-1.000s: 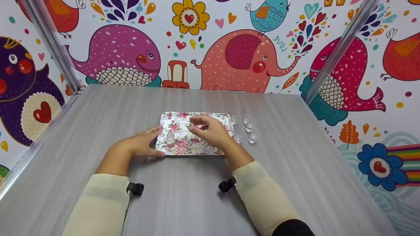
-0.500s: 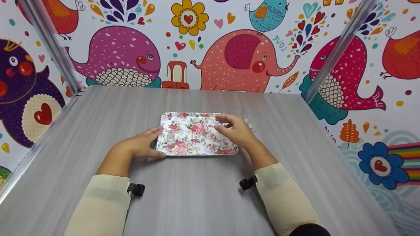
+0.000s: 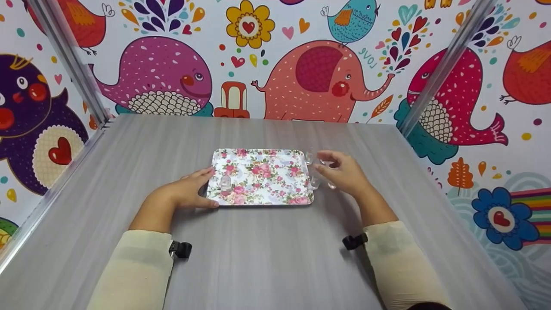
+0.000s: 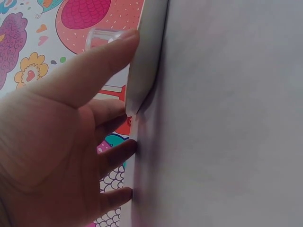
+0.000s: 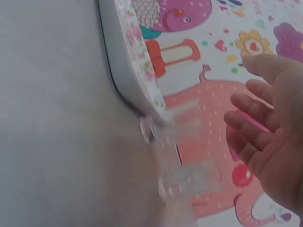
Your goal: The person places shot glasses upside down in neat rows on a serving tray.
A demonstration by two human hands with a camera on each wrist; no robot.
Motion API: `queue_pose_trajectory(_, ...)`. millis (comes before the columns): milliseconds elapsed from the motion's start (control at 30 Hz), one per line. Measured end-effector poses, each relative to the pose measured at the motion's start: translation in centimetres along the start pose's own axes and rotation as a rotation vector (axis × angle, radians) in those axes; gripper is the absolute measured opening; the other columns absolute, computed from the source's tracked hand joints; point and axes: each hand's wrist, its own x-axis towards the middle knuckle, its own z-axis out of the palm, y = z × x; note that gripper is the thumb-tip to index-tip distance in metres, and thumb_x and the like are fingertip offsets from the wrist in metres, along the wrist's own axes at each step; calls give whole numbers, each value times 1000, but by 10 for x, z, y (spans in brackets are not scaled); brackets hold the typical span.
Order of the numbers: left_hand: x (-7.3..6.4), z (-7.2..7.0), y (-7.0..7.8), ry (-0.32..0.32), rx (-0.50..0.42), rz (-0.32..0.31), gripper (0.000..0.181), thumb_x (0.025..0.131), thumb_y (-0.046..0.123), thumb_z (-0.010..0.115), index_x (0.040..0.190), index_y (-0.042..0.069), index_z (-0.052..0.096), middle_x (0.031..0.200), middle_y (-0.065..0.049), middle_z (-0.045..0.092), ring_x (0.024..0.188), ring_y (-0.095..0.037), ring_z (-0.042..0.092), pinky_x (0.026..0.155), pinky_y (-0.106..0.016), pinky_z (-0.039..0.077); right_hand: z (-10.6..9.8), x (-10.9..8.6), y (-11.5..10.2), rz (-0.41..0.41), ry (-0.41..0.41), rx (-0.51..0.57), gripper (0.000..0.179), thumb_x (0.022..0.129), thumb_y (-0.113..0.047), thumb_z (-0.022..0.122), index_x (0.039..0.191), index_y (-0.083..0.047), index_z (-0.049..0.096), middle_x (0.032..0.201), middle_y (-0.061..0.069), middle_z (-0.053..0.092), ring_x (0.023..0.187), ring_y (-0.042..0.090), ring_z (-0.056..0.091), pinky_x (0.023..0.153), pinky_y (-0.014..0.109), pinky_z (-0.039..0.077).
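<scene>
While the left hand [image 3: 186, 192] is steadying the tray [image 3: 275, 199] holding one glass [image 3: 224, 182], the right hand [image 3: 343, 172], fingers loosely spread and gripping nothing, is reaching among the other glasses [image 3: 315, 182] waiting beneath it.

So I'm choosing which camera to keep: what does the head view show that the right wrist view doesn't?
Only the head view shows the left hand resting on the floral tray's left edge and a small clear glass on the tray. Only the right wrist view shows the tray's pale underside rim close up. Both show the right hand, open, beside clear glasses by the tray's right edge.
</scene>
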Motion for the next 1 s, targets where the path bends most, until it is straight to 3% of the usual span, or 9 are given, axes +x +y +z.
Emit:
queue_pose_trajectory(133,0,0,0,-2,1,-2,114,89,59,81,173,12,18,182,-11,13,166,-50,13,130,-74,19,-16,-3,12,88,-14,-11,55,96,-45,79,143,-21,68,144,7,70,124,28,64,106,47,59)
queue_pose_trajectory(333,0,0,-2,4,0,-4,114,89,57,81,173,11,18,182,-11,12,166,-49,12,131,-72,18,-31,-2,22,143,-50,-27,71,87,-64,81,144,-24,67,148,9,67,131,32,63,111,51,56)
queue_pose_trajectory(600,1,2,-3,3,-6,-9,115,89,58,81,173,13,17,183,-11,11,166,-49,12,131,-73,17,-41,0,38,251,-136,-28,63,89,-49,85,143,-23,67,144,9,65,133,30,58,114,51,54)
queue_pose_trajectory(700,1,2,-3,2,-7,-10,115,89,58,81,173,13,17,183,-10,11,167,-48,11,131,-72,17,-41,0,48,238,-169,-40,64,88,-46,87,144,-21,66,140,8,68,128,29,59,110,47,55)
queue_pose_trajectory(1000,-1,0,1,-1,-2,-8,114,90,58,81,173,13,18,183,-10,12,165,-51,14,130,-74,19,-28,0,70,101,-227,-87,57,87,-27,90,136,-7,70,119,14,74,100,20,64,82,23,53)
